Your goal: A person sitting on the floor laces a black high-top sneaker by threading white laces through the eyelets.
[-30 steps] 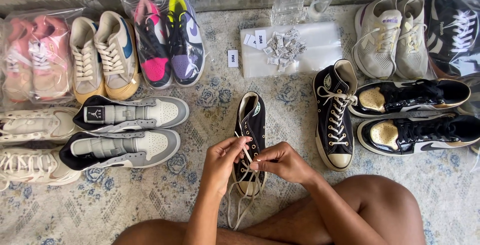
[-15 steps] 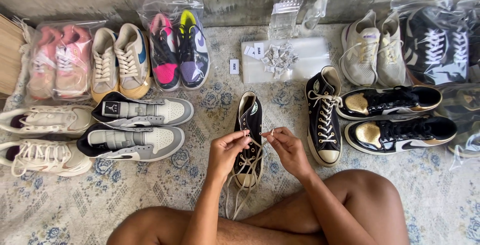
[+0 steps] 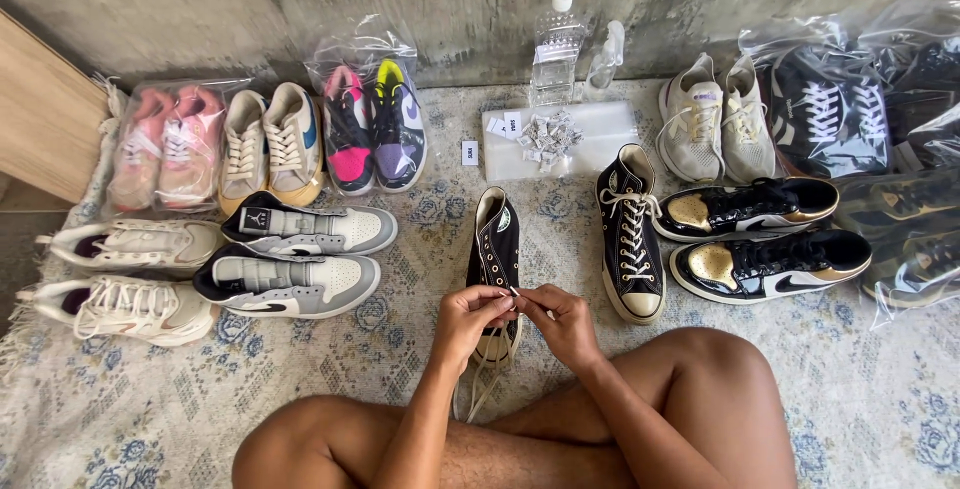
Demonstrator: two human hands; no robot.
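The hands (image 3: 520, 314) cover the toe of the black high-top (image 3: 494, 249), and the lace tips pinched there are too small to make out. At 3 o'clock, the bagged shoes (image 3: 915, 239) run off the right edge, dulled by plastic glare. At 9 o'clock, a wooden panel (image 3: 45, 119) is cut by the left edge. The person's legs (image 3: 600, 429) leave the frame at 6 o'clock. The paper tags (image 3: 545, 136) at 12 o'clock are unreadably small.

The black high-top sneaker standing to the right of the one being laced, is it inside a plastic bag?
No, the black high-top sneaker stands bare on the rug, laced, with no plastic around it, unlike the bagged pink and purple pair.
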